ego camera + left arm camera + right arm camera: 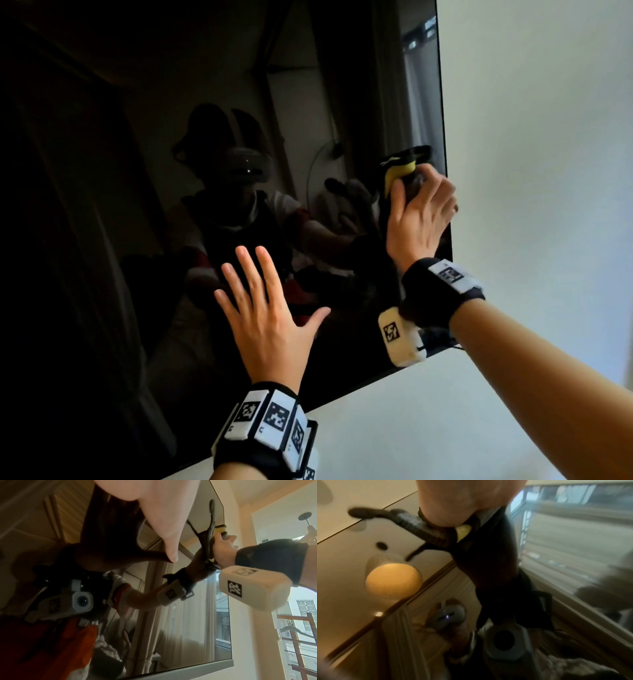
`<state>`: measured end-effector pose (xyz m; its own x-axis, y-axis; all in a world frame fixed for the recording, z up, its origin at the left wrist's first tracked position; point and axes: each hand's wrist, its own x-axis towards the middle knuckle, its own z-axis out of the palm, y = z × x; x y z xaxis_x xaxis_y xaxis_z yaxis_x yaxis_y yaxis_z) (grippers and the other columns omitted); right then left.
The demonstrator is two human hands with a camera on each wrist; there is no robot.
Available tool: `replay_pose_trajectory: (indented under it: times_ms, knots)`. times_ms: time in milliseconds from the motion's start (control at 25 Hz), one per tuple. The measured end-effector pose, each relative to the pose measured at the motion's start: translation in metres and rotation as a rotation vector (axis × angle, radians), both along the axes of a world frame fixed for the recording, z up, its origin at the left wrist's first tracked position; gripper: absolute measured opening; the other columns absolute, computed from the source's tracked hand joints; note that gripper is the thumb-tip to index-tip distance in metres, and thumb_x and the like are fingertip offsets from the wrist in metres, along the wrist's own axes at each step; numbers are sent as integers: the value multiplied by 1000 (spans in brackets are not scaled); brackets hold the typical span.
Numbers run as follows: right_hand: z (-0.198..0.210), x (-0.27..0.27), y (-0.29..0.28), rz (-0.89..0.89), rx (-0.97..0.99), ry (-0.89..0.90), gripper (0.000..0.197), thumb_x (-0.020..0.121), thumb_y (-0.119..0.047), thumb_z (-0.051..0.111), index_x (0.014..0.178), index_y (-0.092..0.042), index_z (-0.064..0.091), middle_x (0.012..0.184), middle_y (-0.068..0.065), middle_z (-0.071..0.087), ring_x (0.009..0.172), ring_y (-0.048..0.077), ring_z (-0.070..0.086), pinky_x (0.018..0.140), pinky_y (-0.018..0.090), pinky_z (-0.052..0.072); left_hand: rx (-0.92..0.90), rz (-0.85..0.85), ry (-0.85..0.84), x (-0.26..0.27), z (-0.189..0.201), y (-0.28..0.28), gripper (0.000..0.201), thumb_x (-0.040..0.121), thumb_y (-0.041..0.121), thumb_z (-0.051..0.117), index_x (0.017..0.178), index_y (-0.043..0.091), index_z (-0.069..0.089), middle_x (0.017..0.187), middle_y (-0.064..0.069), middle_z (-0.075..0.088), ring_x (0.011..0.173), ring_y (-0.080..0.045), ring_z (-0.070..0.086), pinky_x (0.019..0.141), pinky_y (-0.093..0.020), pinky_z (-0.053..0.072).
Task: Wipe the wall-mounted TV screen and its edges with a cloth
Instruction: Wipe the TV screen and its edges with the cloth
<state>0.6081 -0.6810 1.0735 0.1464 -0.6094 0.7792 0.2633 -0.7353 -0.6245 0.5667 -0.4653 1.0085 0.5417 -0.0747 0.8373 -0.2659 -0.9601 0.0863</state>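
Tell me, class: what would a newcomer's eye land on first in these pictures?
First the big dark TV screen on the white wall, mirroring the person and room. Next, the right hand gripping a yellow and black cloth against the screen's right edge. Lower down, the left hand lies flat on the glass, fingers spread.

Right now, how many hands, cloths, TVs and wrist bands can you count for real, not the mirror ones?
Hands: 2, the left hand and the right hand
Cloths: 1, the cloth
TVs: 1, the TV screen
Wrist bands: 2, and
Total: 6
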Motion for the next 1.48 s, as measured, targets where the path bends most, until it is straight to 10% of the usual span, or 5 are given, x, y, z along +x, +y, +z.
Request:
replay_pose_trajectory:
  times_ms: [160, 320, 520, 680, 1480]
  knots:
    - [-40, -4, 6, 14, -570, 41, 40, 90, -46, 49, 119, -20, 43, 114, 10, 46, 102, 26, 40, 85, 35, 29, 0, 0, -38, 4, -4, 1, 128, 61, 64, 78, 154, 5, 12, 161, -21, 7, 147, -42, 8, 114, -60, 15]
    - [-16, 3, -31, 9, 65, -21, 43, 89, -48, 40, 122, -20, 43, 117, 11, 44, 106, 25, 38, 93, 35, 25, 4, -1, -50, 5, -5, 2, 127, 63, 66, 74, 154, 5, 10, 160, -22, 7, 147, -42, 7, 114, -61, 13]
    - [-82, -5, -4, 24, -452, 64, 38, 90, -44, 47, 120, -22, 41, 115, 10, 44, 103, 26, 40, 87, 34, 28, -13, -33, -27, 1, -7, -3, 128, 64, 64, 75, 154, 6, 6, 160, -22, 2, 147, -43, 3, 115, -61, 11]
    - [-66, 0, -20, 9, 18, 6, 35, 89, -43, 43, 119, -27, 35, 118, 12, 44, 105, 23, 37, 88, 28, 22, 130, -92, 8, -9, -39, -23, 123, 65, 66, 73, 155, 8, 12, 161, -20, 5, 147, -41, 9, 116, -58, 20]
    - [-177, -5, 23, 13, 3, 74, 38, 90, -38, 45, 121, -17, 40, 117, 11, 43, 110, 26, 38, 97, 36, 26, 224, -35, -2, 5, -67, -24, 114, 73, 59, 72, 155, 11, 11, 161, -19, 7, 148, -40, 7, 117, -57, 15]
